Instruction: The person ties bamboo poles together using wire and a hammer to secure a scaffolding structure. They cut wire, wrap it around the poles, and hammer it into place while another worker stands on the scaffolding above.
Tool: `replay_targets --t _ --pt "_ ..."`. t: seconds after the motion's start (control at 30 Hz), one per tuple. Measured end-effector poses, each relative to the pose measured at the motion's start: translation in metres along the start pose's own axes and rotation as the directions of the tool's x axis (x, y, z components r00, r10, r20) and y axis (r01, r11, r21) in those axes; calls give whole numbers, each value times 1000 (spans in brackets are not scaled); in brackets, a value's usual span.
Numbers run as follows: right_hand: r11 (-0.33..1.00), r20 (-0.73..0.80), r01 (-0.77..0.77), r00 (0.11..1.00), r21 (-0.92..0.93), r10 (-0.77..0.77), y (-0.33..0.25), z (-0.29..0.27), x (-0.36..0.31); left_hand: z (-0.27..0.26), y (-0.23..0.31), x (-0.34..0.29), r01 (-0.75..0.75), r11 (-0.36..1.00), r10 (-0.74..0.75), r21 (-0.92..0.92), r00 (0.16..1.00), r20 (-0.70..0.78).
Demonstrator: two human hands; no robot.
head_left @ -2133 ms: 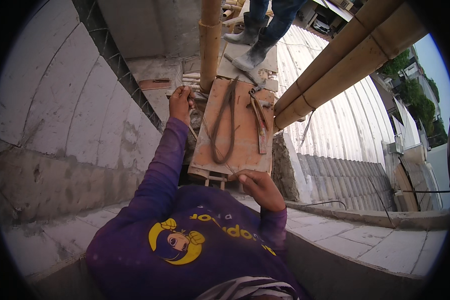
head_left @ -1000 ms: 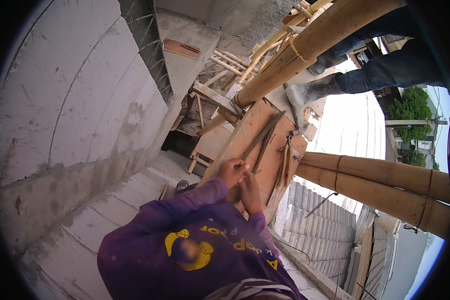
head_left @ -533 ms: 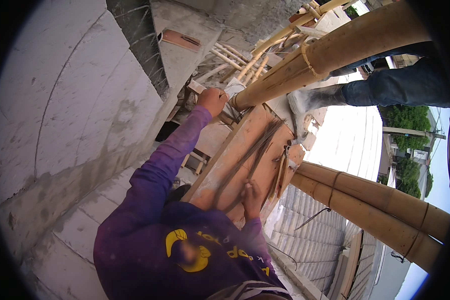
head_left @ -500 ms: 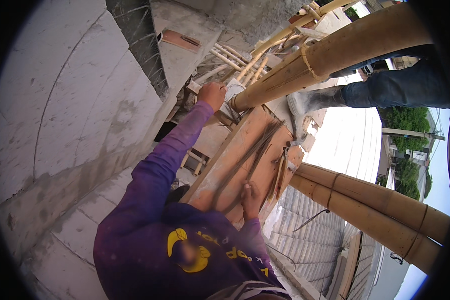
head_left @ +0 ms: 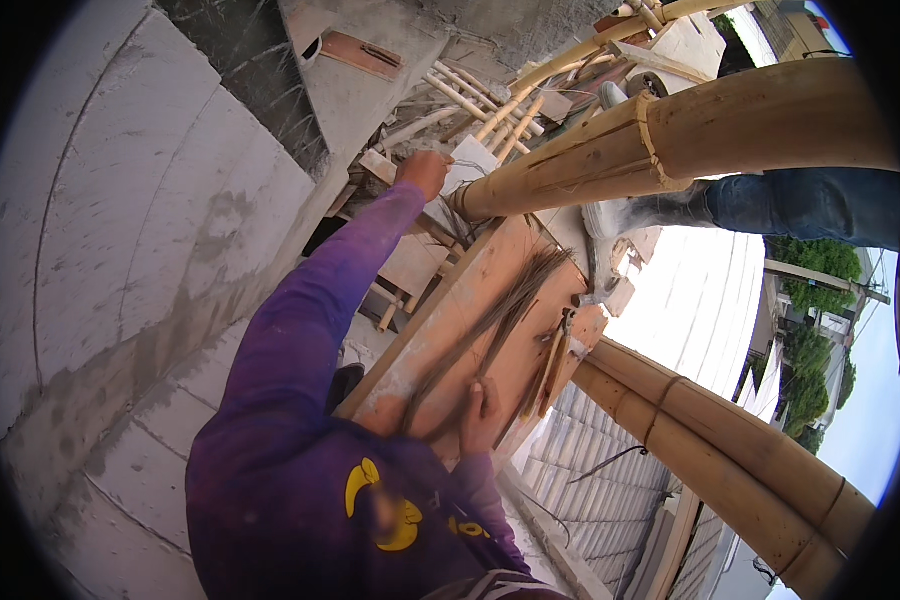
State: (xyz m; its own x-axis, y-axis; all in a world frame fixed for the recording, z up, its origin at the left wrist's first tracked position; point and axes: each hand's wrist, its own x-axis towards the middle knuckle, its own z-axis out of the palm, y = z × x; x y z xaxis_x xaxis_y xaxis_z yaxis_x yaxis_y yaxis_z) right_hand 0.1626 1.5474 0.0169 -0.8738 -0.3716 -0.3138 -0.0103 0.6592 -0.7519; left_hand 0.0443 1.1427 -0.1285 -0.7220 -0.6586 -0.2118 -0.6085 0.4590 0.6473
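Hands [head_left: 482, 415] apart, thin wires [head_left: 510, 308] on board [head_left: 438, 345]

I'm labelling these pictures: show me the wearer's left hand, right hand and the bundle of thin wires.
Left hand [head_left: 424, 174], head view: back of the hand.
Right hand [head_left: 482, 418], head view: middle of the hand, below the fingers.
Bundle of thin wires [head_left: 513, 300], head view: middle of the strands.

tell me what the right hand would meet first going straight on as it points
The right hand would probably meet the long bundle of thin dark wires on the flat orange-brown board; the depth between them is unclear.
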Motion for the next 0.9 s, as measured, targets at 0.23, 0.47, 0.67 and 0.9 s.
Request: replay_targets --t 0.23,0.47,0.67,0.9 --pt "1000 19 3 1000 17 -4 -7 0 4 -50 -20 50 -418 860 346 292 899 268" --pt "998 -4 -24 1000 62 24 -5 2 1 -3 -15 80 -400 709 261 581 914 311" --pt "998 20 -3 1000 69 1 -11 -1 5 71 -34 93 -98 880 -106 465 914 392" --pt "999 22 -33 999 40 32 -8 0 3 94 -33 83 -17 930 -171 367 865 473"
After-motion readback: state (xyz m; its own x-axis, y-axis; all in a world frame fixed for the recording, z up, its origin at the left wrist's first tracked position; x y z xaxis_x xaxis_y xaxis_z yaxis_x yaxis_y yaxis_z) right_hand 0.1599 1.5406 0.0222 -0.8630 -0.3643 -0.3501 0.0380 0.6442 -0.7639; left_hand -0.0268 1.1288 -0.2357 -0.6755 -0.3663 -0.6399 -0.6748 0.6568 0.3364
